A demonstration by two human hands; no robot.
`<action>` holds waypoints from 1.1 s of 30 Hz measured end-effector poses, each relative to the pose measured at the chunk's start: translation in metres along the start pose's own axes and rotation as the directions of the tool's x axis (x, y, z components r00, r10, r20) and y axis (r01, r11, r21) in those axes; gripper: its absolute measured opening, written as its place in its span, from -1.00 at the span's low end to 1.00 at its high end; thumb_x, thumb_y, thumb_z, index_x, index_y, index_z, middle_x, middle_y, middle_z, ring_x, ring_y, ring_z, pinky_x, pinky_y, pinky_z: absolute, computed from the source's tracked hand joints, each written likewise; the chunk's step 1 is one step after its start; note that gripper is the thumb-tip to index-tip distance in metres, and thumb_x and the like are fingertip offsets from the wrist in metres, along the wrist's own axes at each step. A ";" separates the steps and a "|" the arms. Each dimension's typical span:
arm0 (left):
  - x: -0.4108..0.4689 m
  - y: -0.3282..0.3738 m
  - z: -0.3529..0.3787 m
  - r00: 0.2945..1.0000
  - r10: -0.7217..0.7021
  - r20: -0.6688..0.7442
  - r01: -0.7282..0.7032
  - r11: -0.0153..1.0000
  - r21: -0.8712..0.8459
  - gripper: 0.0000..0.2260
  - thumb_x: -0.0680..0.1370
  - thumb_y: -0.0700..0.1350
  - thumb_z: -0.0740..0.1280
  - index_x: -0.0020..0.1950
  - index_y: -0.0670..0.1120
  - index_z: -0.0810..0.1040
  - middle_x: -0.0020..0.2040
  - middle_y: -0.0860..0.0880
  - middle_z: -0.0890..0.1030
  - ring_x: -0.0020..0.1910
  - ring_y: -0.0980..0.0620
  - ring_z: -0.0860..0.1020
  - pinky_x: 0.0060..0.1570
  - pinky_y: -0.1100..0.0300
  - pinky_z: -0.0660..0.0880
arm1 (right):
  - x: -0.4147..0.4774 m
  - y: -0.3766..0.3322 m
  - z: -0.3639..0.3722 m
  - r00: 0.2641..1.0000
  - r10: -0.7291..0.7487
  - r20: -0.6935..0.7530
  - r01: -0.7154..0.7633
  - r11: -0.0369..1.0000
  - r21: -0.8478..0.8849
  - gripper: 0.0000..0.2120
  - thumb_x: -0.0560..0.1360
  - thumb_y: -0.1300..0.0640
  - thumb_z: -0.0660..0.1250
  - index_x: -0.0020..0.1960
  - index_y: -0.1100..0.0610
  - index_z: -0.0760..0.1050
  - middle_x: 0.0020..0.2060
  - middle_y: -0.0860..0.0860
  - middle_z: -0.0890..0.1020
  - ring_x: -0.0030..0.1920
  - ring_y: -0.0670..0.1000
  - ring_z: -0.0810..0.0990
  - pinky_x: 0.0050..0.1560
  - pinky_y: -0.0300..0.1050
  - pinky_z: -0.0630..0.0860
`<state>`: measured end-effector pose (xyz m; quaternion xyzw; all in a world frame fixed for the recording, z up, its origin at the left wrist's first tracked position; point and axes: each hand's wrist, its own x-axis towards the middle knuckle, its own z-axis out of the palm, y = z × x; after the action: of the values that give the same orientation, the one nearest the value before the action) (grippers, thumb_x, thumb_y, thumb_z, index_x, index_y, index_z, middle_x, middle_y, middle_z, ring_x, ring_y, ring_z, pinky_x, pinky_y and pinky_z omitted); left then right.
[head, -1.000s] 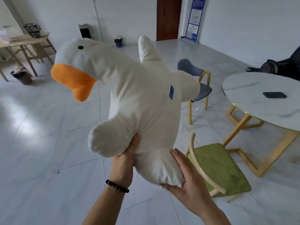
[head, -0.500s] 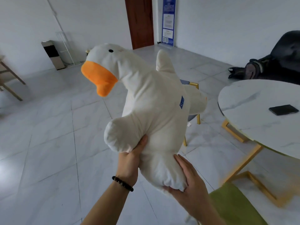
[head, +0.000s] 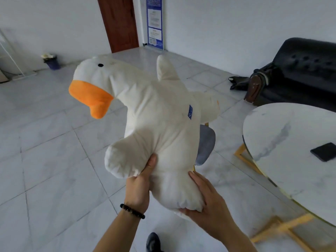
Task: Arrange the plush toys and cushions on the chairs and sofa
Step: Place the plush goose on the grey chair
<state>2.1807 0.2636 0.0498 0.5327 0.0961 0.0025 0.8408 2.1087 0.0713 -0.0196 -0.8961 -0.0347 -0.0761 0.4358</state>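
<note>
- Plush goose [head: 154,124] is up in the air in front of me, above the tiled floor [head: 45,160] and touching no furniture.
- My left hand [head: 140,188] grips it low on the body. The thumb is pushed up into the soft fabric just beside the near wing [head: 125,159], and the other fingers are hidden behind the toy.
- My right hand [head: 209,200] cups the tail end from below, fingers curled around the bunched bottom.
- I think I hold it by the base with both hands because the stuffing is floppy. Gripped there, the neck and head stand out free and I can aim the toy at a seat.
- Its long axis runs on a slant from the tail at my hands, lower right, to the head at upper left. The orange beak [head: 91,99] points left and slightly down, away from the round marble bench [head: 291,133], where a dark phone [head: 323,151] lies.
- A grey-blue chair [head: 206,144] shows just behind the goose, mostly hidden by it, and the black sofa [head: 300,70] stands farther off to the right. Either could take the goose, and I can't tell which from here.
</note>
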 end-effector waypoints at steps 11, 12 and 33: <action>0.255 -0.026 0.109 0.957 -0.191 0.218 0.162 0.976 0.146 -0.52 0.47 -0.07 0.51 0.38 -0.02 0.53 0.24 0.04 0.68 0.25 0.02 0.63 0.23 0.00 0.53 | 0.201 0.058 -0.024 0.961 0.235 -0.148 -0.234 0.972 0.024 -0.08 0.29 -0.36 0.50 0.52 -0.36 0.12 0.52 -0.31 0.26 0.45 -0.21 0.35 0.35 -0.20 0.43; 0.272 -0.037 0.118 0.954 -0.208 0.218 0.176 0.972 0.159 -0.50 0.46 -0.06 0.53 0.39 -0.03 0.53 0.25 0.05 0.68 0.26 0.02 0.62 0.25 0.00 0.53 | 0.214 0.071 -0.025 0.955 0.256 -0.152 -0.255 0.967 0.029 -0.09 0.29 -0.34 0.52 0.52 -0.36 0.13 0.52 -0.31 0.26 0.45 -0.22 0.34 0.36 -0.20 0.43; 0.573 -0.323 0.165 0.725 -0.633 -0.272 0.688 0.688 0.232 -0.50 0.47 0.00 0.53 0.38 -0.06 0.54 0.20 0.00 0.70 0.20 -0.05 0.65 0.11 0.01 0.61 | 0.458 0.418 0.067 0.801 0.484 0.352 -0.482 0.870 -0.102 -0.18 0.46 -0.27 0.40 0.57 -0.26 0.03 0.56 -0.13 0.22 0.49 0.00 0.32 0.40 0.01 0.42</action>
<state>2.7388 0.0379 -0.2624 0.5873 0.3523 -0.2711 0.6763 2.6208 -0.1365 -0.3086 -0.8750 0.1141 0.2058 0.4232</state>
